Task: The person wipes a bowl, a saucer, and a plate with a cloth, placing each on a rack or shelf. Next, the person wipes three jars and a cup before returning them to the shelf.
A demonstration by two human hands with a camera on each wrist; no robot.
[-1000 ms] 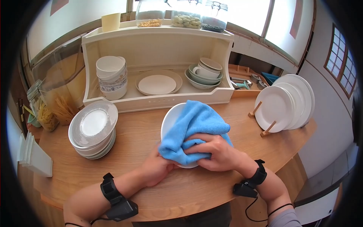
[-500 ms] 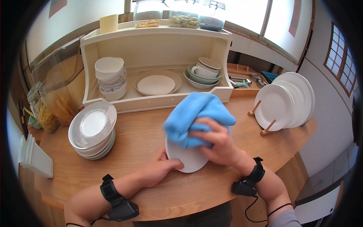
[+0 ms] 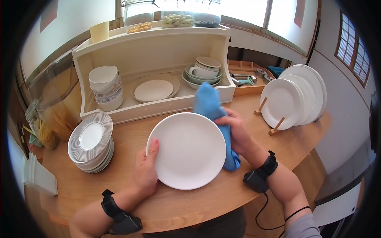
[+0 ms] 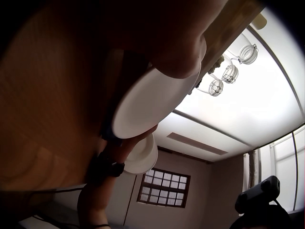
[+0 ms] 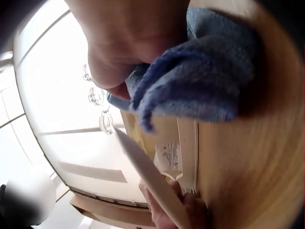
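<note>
A plain white plate [image 3: 186, 150] is held above the table by my left hand [image 3: 146, 170], its thumb over the left rim and the other fingers hidden behind. In the left wrist view the plate [image 4: 150, 102] stands tilted, its face toward the camera. My right hand [image 3: 237, 133] grips a bunched blue cloth [image 3: 208, 101] just right of the plate, and the cloth's lower end hangs beside the rim. The right wrist view shows the cloth [image 5: 190, 81] folded in that hand, with the plate [image 5: 147, 171] seen edge-on, apart from it.
A stack of plates [image 3: 90, 137] stands at the left on the wooden table [image 3: 127, 139]. At the back, a cream shelf [image 3: 158, 107] holds bowls [image 3: 104, 79], plates and a cup [image 3: 204, 71]. White plates [image 3: 279, 103] lean in a wooden rack at the right. Clear bins [image 3: 41, 174] sit far left.
My right hand has drawn the cloth off the plate to the right. The plate has tipped up toward me, its face now uncovered. My left hand has turned with it. The head view has shifted slightly.
</note>
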